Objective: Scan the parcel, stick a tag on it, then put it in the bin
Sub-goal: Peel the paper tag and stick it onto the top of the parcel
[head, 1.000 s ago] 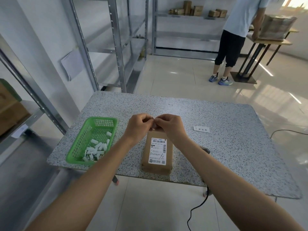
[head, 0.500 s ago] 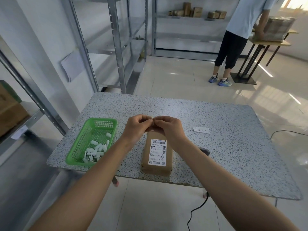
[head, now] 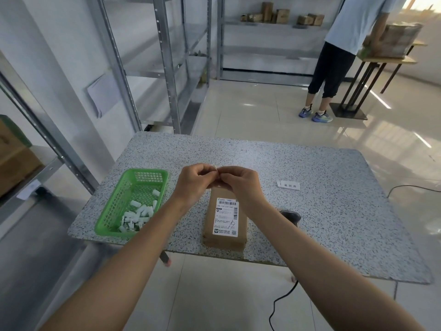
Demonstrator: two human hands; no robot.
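A brown cardboard parcel with a white shipping label lies flat near the front edge of the speckled table. Just above its far end, my left hand and my right hand meet fingertip to fingertip, both pinched on a small white tag that sticks up between them. A green basket with several white tags sits to the left of the parcel. A dark barcode scanner lies to the right of the parcel, mostly hidden behind my right forearm.
A white label strip lies on the table right of my hands. The scanner's black cable hangs to the floor. Metal shelving stands behind the table. Another person stands at a far table on the right.
My hands stay joined over the parcel's far end. The white tag now shows a little above my fingertips. The parcel has not moved.
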